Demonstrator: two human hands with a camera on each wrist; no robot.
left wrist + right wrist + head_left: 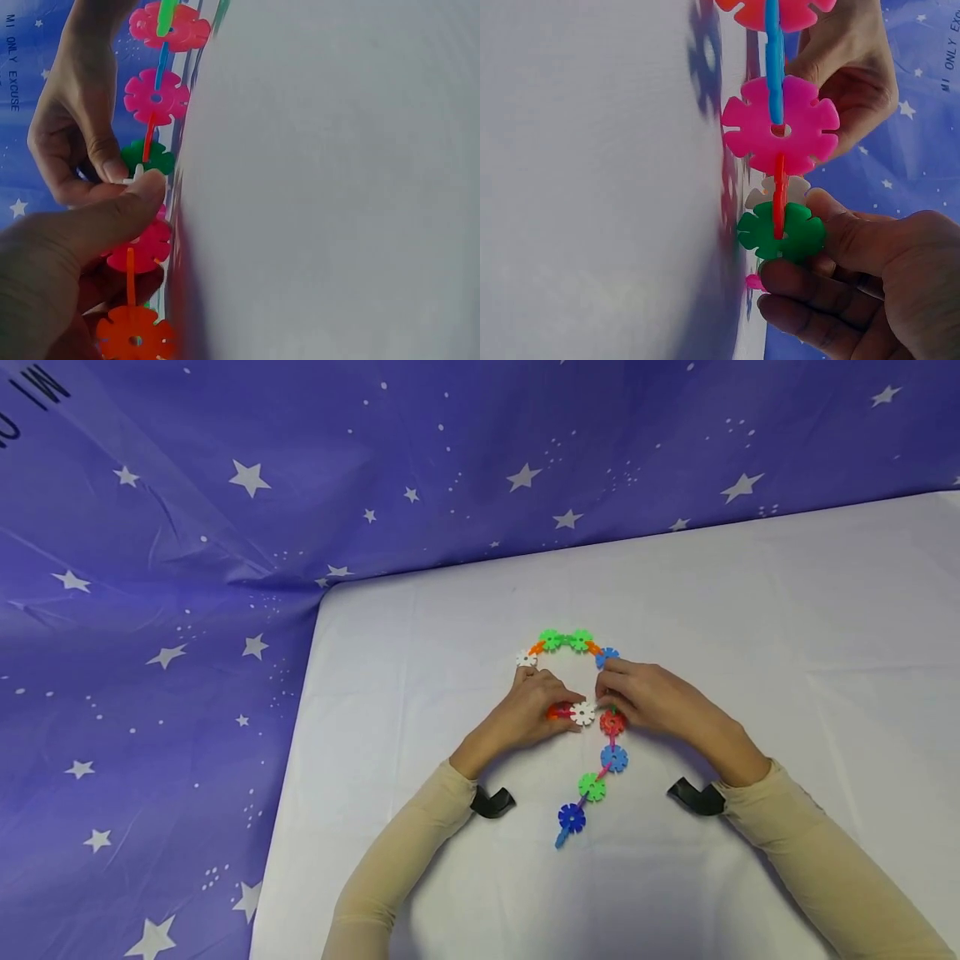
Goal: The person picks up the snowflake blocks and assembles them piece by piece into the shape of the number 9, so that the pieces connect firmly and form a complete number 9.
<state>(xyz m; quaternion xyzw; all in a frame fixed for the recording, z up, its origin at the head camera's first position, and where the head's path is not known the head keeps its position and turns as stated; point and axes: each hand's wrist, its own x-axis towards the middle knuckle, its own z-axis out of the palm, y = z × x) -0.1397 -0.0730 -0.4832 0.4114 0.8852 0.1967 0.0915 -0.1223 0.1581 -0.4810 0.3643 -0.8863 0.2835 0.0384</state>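
Observation:
Plastic snowflake discs are slotted together in a curved chain on the table. My left hand [531, 708] pinches a white snowflake disc [582, 713] between thumb and finger, at one end of a red and orange stretch. My right hand [647, 697] pinches a dark green snowflake disc [781, 231] just right of the white one. In the right wrist view the two discs overlap; whether their slots are joined I cannot tell. From the green disc, a red disc links to a pink disc [780, 126]. Part of the chain is hidden under both hands.
Beyond the hands, green discs [581, 640] arch between a white disc [527, 658] and a blue disc [607, 657]. A tail of discs runs toward the front, with a dark blue disc [572, 818] near its end. A purple star-patterned cloth [450, 460] hangs behind the white table [847, 610].

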